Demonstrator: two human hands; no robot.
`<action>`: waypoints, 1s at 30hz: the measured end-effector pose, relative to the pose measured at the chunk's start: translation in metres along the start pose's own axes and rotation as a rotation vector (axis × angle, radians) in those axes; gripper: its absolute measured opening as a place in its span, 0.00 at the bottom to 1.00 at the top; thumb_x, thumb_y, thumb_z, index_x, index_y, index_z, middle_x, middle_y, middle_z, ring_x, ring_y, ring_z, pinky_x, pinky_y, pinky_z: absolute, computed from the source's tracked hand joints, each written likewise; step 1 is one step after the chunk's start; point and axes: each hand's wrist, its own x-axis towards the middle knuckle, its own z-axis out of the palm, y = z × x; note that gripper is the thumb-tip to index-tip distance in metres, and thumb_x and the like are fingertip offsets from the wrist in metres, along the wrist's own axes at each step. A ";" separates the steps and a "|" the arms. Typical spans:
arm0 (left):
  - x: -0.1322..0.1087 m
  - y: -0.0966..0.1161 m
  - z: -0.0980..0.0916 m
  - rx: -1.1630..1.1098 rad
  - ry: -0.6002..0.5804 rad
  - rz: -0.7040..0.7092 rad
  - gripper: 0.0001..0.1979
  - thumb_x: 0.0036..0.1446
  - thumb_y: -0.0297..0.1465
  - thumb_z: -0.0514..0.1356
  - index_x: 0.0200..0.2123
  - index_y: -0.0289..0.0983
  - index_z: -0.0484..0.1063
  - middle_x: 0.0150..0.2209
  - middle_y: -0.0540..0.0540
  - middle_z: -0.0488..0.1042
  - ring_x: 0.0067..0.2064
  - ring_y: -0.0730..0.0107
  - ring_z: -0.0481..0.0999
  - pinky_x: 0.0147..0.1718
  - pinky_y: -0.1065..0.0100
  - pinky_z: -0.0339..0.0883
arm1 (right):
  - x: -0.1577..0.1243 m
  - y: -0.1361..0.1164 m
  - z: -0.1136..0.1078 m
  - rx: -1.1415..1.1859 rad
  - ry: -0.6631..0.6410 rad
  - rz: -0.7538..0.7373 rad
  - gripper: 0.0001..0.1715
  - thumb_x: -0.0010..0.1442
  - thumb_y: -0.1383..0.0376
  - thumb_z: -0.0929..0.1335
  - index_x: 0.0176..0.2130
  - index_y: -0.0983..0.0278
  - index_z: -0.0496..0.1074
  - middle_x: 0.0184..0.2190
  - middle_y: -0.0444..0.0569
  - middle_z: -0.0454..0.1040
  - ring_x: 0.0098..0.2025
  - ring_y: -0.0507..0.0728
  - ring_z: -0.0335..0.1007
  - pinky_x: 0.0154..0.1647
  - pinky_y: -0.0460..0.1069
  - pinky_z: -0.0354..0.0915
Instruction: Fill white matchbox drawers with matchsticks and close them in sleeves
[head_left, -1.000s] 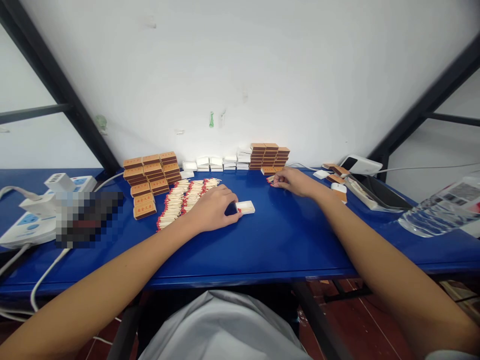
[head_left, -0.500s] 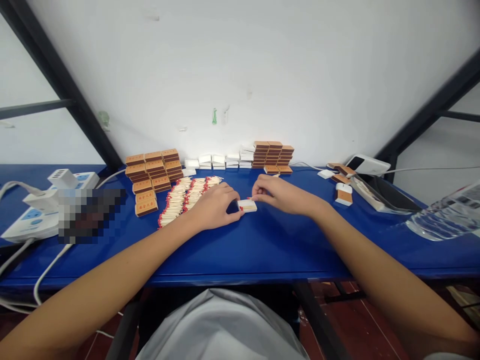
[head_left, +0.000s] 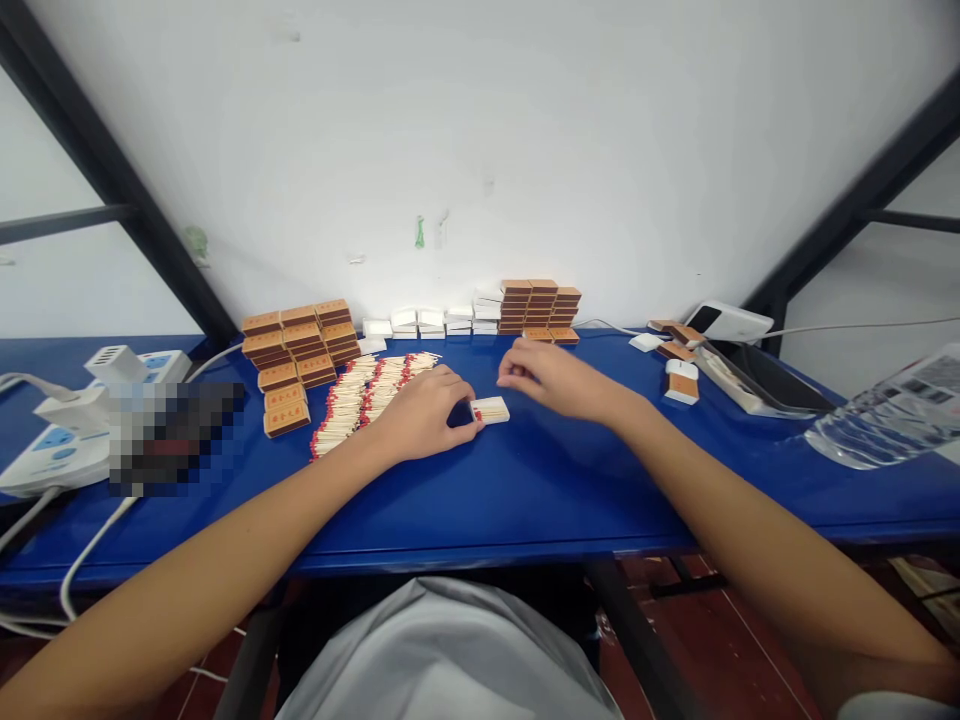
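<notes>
A small white matchbox tray [head_left: 490, 402] lies on the blue table with a few red-headed matches [head_left: 492, 414] in it. My left hand [head_left: 427, 415] grips its left end between thumb and fingers. Just above and right of the tray, my right hand [head_left: 546, 376] hovers apart from it, fingers curled together. Whether a match is between those fingertips is too small to tell. Left of the tray, loose matches [head_left: 346, 400] lie in long rows, partly hidden by my left hand and forearm.
Brown matchboxes [head_left: 300, 335] are stacked at the back left, with more matchboxes [head_left: 541, 305] near the wall. White trays [head_left: 431, 323] line up between them. On the right are a plastic bottle [head_left: 885, 425] and a black pouch [head_left: 780, 380]; a power strip [head_left: 86, 440] is left.
My right hand has lifted slightly up and away from the tray, leaving the matches inside more visible. The left hand keeps its grip on the tray. The view has shifted a little.
</notes>
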 end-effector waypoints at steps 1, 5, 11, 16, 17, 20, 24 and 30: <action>0.000 0.000 0.000 -0.004 -0.001 0.001 0.08 0.67 0.38 0.65 0.42 0.39 0.78 0.41 0.43 0.81 0.49 0.53 0.77 0.49 0.54 0.72 | 0.000 0.012 -0.006 -0.024 0.048 0.023 0.13 0.72 0.59 0.66 0.41 0.62 0.76 0.41 0.55 0.76 0.39 0.61 0.72 0.41 0.54 0.64; 0.000 0.001 -0.001 -0.005 -0.005 -0.011 0.10 0.67 0.39 0.65 0.42 0.38 0.78 0.41 0.43 0.81 0.49 0.53 0.77 0.49 0.54 0.72 | -0.006 0.073 -0.023 -0.125 0.080 0.103 0.10 0.69 0.61 0.68 0.38 0.61 0.78 0.37 0.55 0.79 0.38 0.62 0.73 0.39 0.55 0.64; -0.001 0.001 -0.001 -0.002 -0.006 0.001 0.10 0.67 0.39 0.65 0.43 0.39 0.78 0.42 0.43 0.81 0.50 0.52 0.78 0.49 0.53 0.73 | -0.011 0.127 -0.017 -0.127 0.023 0.145 0.10 0.67 0.58 0.70 0.37 0.60 0.78 0.34 0.53 0.81 0.34 0.62 0.72 0.37 0.56 0.63; 0.000 0.002 -0.001 0.008 -0.010 -0.011 0.10 0.66 0.39 0.65 0.42 0.39 0.79 0.41 0.42 0.81 0.49 0.52 0.78 0.49 0.53 0.73 | -0.007 0.128 -0.010 -0.130 -0.044 0.208 0.11 0.67 0.59 0.67 0.34 0.61 0.73 0.32 0.53 0.79 0.32 0.61 0.70 0.36 0.54 0.62; 0.000 0.002 -0.002 0.011 -0.015 -0.012 0.10 0.66 0.39 0.66 0.42 0.38 0.79 0.42 0.42 0.81 0.49 0.52 0.78 0.49 0.53 0.73 | -0.007 0.126 -0.010 -0.128 -0.054 0.221 0.11 0.67 0.59 0.67 0.34 0.61 0.73 0.32 0.53 0.79 0.33 0.61 0.70 0.37 0.54 0.62; 0.000 0.003 -0.002 0.017 -0.022 -0.013 0.09 0.66 0.38 0.66 0.42 0.38 0.79 0.43 0.41 0.82 0.49 0.52 0.77 0.50 0.53 0.73 | -0.008 0.114 -0.011 -0.121 -0.055 0.238 0.10 0.67 0.60 0.67 0.34 0.61 0.71 0.35 0.55 0.78 0.35 0.62 0.71 0.38 0.54 0.64; 0.000 0.002 -0.002 0.018 -0.011 -0.013 0.09 0.66 0.38 0.66 0.41 0.39 0.79 0.43 0.42 0.82 0.50 0.52 0.77 0.50 0.53 0.72 | -0.008 0.076 -0.013 -0.076 -0.017 0.190 0.13 0.70 0.56 0.65 0.37 0.60 0.72 0.39 0.57 0.78 0.39 0.63 0.72 0.42 0.56 0.65; -0.001 -0.001 0.001 0.015 0.001 -0.013 0.09 0.66 0.38 0.66 0.42 0.40 0.79 0.42 0.43 0.81 0.49 0.53 0.78 0.50 0.54 0.72 | -0.004 -0.001 -0.004 -0.005 -0.090 0.042 0.14 0.74 0.56 0.62 0.41 0.61 0.71 0.44 0.56 0.76 0.41 0.62 0.71 0.42 0.55 0.66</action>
